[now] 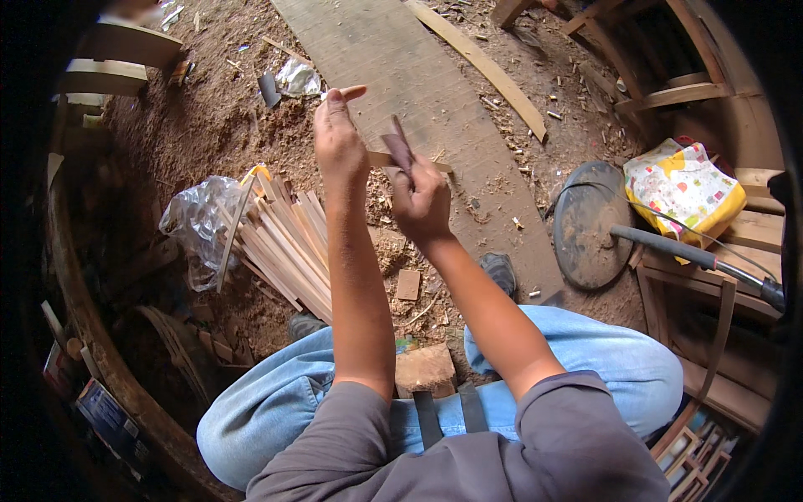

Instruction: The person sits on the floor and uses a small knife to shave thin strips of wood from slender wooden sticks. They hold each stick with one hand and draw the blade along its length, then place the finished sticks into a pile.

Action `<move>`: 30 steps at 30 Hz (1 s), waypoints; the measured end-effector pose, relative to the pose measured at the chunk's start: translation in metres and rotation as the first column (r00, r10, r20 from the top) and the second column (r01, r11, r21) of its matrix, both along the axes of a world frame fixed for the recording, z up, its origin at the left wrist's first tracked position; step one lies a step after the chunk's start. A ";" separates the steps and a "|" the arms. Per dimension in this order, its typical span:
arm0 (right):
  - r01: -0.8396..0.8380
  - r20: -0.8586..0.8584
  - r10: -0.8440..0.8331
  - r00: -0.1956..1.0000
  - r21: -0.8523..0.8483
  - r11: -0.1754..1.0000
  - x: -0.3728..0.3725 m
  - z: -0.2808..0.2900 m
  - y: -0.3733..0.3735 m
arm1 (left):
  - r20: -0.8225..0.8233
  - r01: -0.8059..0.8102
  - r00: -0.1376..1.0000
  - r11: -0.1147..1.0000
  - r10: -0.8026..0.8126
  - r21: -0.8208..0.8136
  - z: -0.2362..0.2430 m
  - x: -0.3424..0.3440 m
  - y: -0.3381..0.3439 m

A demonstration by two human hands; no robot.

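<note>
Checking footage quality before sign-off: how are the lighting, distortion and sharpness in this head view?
Head view: even daylight, soft shadows, no harsh glare. Fisheye bends the long plank and darkens the corners to a black rim. The left hand and right hand on the thin wood strip look sharp; the pile of wood strips is clear too.

Setting: a small woodworking workshop with an earthen floor (209, 125), worked from a seated position low to the ground. Evidence: sawdust and wood shavings spread over the floor; a long worn plank (435, 109) lying across it; a bundle of thin cut wooden slats (288, 243) stacked at the left beside a clear plastic bag (192, 222); unfinished wooden frames (669, 92) at the upper right; a round dusty disc (590, 226) with a cable at the right.
</note>
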State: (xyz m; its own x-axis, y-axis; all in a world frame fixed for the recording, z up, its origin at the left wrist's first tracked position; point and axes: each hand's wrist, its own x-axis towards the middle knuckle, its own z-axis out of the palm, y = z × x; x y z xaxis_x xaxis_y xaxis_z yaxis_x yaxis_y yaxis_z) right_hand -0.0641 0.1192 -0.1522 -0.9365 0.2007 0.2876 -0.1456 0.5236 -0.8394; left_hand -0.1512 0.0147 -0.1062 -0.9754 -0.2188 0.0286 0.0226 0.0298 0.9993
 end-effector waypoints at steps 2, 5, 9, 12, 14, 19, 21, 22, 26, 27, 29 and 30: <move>0.099 0.237 -0.129 0.963 0.134 0.986 0.004 -0.033 0.020 | 0.032 -0.024 0.999 1.000 0.024 0.013 -0.002 0.000 -0.007; 0.099 0.445 -0.257 0.858 0.348 0.932 0.003 -0.069 0.057 | 0.018 -0.036 0.999 0.998 0.037 -0.050 -0.005 -0.001 -0.013; 0.091 0.490 -0.218 0.844 0.270 0.958 -0.006 -0.056 0.056 | 0.012 -0.011 1.000 0.999 0.011 -0.040 -0.006 -0.003 -0.009; -0.032 0.311 -0.013 0.950 0.138 0.990 -0.004 -0.025 0.025 | 0.048 0.002 0.999 0.999 0.000 -0.047 -0.005 -0.002 -0.005; -0.053 0.028 0.052 0.998 0.020 0.998 0.001 -0.016 0.005 | 0.031 -0.003 1.000 0.996 0.006 -0.084 -0.004 0.000 -0.004; 0.070 0.340 -0.162 0.926 0.267 0.961 0.002 -0.062 0.038 | -0.020 -0.040 0.999 0.992 0.038 -0.120 -0.006 0.003 -0.009; 0.093 0.631 -0.251 0.734 0.272 0.958 0.001 -0.089 0.068 | -0.032 -0.050 0.998 0.990 0.047 -0.130 -0.006 0.002 -0.010; 0.068 0.552 -0.288 0.782 0.385 0.921 0.002 -0.098 0.081 | -0.035 -0.054 0.998 0.989 0.050 -0.135 -0.006 0.002 -0.009; 0.050 0.556 -0.252 0.792 0.353 0.934 -0.003 -0.103 0.092 | 0.022 0.039 0.999 0.994 -0.037 -0.102 -0.003 -0.002 -0.001; 0.072 0.564 -0.244 0.789 0.310 0.948 -0.004 -0.095 0.087 | 0.020 0.045 0.999 0.995 -0.043 -0.084 -0.002 -0.002 0.001; 0.067 0.461 -0.171 0.871 0.233 0.970 -0.008 -0.072 0.072 | -0.001 0.047 0.999 0.995 -0.047 -0.083 -0.003 -0.002 0.008; 0.064 0.443 -0.149 0.884 0.199 0.978 -0.007 -0.059 0.063 | 0.004 0.030 1.000 0.997 -0.030 -0.066 -0.005 -0.003 0.009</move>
State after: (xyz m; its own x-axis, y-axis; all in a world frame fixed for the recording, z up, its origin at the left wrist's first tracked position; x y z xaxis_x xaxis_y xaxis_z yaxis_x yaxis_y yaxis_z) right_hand -0.0706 0.1819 -0.2112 -0.9482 0.2929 -0.1232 0.2933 0.6576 -0.6939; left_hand -0.1537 0.0235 -0.1109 -0.9815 -0.1875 0.0393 0.0217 0.0947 0.9953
